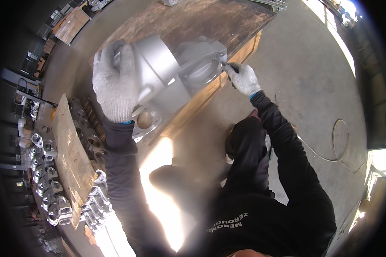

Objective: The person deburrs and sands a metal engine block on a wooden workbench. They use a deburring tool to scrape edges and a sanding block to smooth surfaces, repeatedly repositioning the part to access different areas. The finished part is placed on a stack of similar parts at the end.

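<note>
At the far left of my head view, silver metal castings with round holes [51, 182] stand in a packed group, too crowded for me to count surely. Beside them leans one worn brown wooden board [68, 158], with more castings along its right side.

Next comes my left hand [115, 81], one of two in white knitted gloves, laid against one large silver-grey metal casting [158, 64]. Its thumb and fingers stand apart; I cannot tell whether they grip. The casting sits on one brown wooden tabletop [210, 19], near its edge; it shows one broad cylinder and, further right, one round-rimmed part.

At that rim, my right hand [244, 80] pinches one small dark object [226, 65], too small to identify. Farther right, one pale thin hose or cable [335, 141] lies looped on the grey floor [306, 81].
</note>
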Motion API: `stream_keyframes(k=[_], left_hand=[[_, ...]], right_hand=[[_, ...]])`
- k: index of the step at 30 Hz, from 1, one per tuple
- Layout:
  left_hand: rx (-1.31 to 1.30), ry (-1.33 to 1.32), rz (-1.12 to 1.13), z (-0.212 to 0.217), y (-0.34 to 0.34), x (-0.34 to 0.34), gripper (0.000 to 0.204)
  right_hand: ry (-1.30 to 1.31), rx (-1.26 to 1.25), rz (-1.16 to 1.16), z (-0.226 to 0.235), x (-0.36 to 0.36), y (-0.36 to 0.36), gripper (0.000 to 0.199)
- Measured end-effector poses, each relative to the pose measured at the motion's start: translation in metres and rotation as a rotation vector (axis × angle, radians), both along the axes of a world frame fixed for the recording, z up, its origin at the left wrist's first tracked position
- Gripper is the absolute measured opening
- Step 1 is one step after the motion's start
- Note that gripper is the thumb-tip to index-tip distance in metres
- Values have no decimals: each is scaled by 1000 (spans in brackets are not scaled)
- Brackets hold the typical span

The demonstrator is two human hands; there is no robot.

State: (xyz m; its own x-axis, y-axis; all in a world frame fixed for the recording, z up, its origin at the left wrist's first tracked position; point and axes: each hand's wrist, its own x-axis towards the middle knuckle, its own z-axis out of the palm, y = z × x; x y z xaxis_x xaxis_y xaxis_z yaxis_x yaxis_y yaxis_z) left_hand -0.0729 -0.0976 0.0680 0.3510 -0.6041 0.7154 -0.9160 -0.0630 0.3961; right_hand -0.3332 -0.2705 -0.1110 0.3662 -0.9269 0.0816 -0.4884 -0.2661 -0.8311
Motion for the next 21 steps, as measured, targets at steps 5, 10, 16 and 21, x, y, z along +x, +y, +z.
stream_keyframes(k=[5,10,16,21], left_hand=[[-20,-23,46,-1,-2,-5,37],[-9,11,55,1,-3,-10,37],[34,-34,92,13,3,-18,39],[50,-295,221,-2,2,-36,48]], right_hand=[[-142,-100,-199,-81,35,33,38],[-86,-49,-204,-98,65,74,34],[-255,85,-82,-73,54,82,37],[-659,-55,-451,-53,36,4,43]])
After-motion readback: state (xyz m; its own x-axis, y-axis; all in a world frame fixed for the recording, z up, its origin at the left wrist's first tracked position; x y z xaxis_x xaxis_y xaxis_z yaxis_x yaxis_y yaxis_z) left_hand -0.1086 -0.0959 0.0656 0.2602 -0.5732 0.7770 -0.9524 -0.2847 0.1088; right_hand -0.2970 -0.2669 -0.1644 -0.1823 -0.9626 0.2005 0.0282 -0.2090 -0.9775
